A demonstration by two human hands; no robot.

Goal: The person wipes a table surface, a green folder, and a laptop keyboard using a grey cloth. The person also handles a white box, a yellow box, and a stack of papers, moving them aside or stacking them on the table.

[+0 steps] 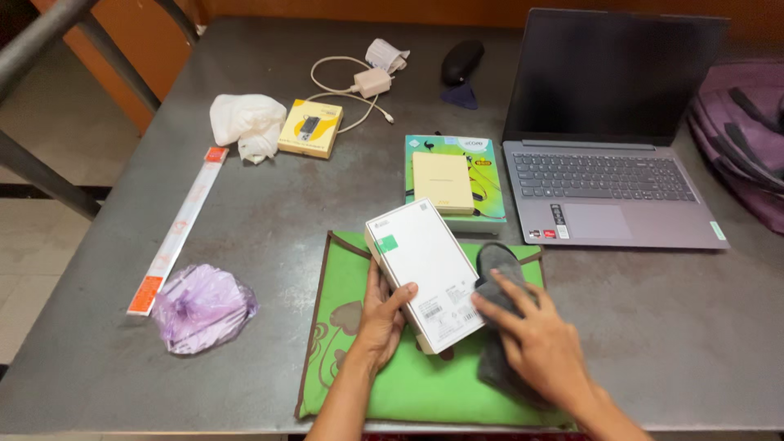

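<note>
Over a green mat [408, 384] on the grey table [269, 220], the left hand [381, 314] gripped a white box [425, 273] while the right hand [535, 339] pressed a grey cloth [498, 269] against its side, a laptop [608, 155] open nearby.

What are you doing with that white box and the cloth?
A person holds a white box in the left hand, tilted up over a green mat on the grey table. The right hand presses a grey cloth against the box's right side. An open laptop with a dark screen sits to the right, and a purple plastic bag lies to the left.
</note>
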